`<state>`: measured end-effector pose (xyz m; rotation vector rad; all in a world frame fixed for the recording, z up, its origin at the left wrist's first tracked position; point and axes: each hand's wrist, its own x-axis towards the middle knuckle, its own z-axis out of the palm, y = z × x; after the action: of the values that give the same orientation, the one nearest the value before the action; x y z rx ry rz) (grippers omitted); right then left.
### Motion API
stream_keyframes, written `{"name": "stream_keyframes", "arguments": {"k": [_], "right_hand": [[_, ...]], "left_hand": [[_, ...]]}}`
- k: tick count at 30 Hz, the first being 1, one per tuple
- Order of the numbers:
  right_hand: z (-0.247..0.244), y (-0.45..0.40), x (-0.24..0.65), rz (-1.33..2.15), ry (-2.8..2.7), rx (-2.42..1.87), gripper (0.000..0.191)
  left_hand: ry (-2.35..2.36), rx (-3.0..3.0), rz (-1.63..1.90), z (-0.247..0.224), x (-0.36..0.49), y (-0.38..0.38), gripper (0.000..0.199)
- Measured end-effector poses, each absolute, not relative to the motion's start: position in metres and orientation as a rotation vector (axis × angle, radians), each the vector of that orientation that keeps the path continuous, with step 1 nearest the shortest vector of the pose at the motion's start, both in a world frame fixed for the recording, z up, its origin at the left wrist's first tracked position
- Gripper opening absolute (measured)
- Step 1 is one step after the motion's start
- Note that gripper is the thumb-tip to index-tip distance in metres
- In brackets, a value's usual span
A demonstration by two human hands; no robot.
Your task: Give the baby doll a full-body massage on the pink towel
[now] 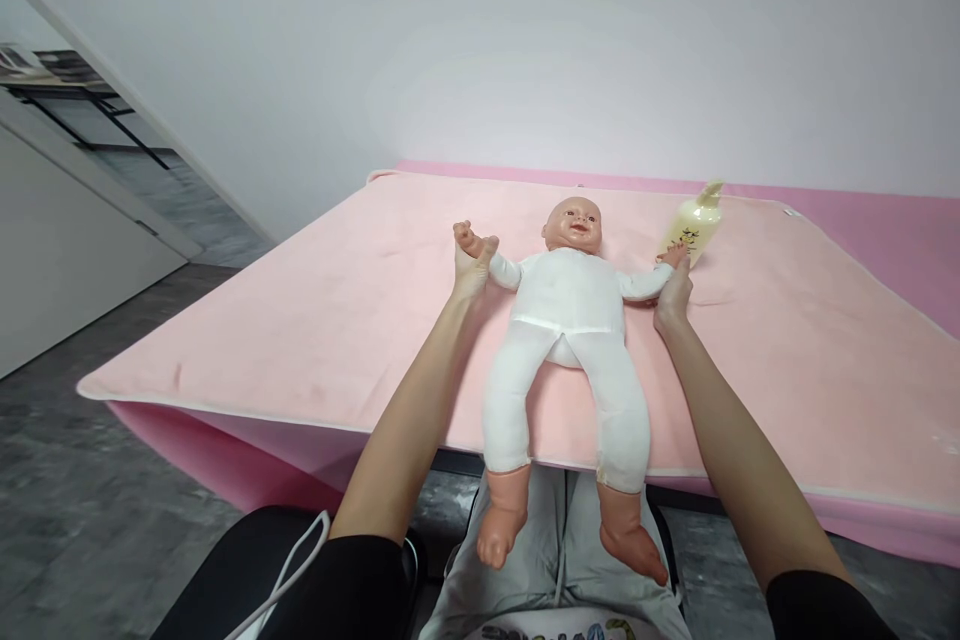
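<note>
While doll (571,292) is laid faceup, L hand (471,272): doll's wrist held in fingers
R hand (674,298): other wrist held likewise
Bottle (695,223): set nr doll's arm

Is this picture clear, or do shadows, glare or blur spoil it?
In the head view, soft light covers the plain white wall; in the head view, the soft-bodied baby doll in white cloth looks fairly sharp, with no glare hiding it; also in the head view, faint shadows soften the pale pink cloth sheet, and the edges look stretched, perhaps by a wide lens.
</note>
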<state>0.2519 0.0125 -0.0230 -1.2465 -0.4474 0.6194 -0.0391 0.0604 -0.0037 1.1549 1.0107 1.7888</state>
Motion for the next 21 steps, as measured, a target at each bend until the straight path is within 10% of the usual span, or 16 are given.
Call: {"name": "stream_keyframes", "arguments": {"k": [21], "right_hand": [[-0.021,0.01,0.25,0.638,-0.444,-1.248,0.049]], "left_hand": [[1.145,1.25,1.793,-0.015,-0.045,0.065,0.056]]}}
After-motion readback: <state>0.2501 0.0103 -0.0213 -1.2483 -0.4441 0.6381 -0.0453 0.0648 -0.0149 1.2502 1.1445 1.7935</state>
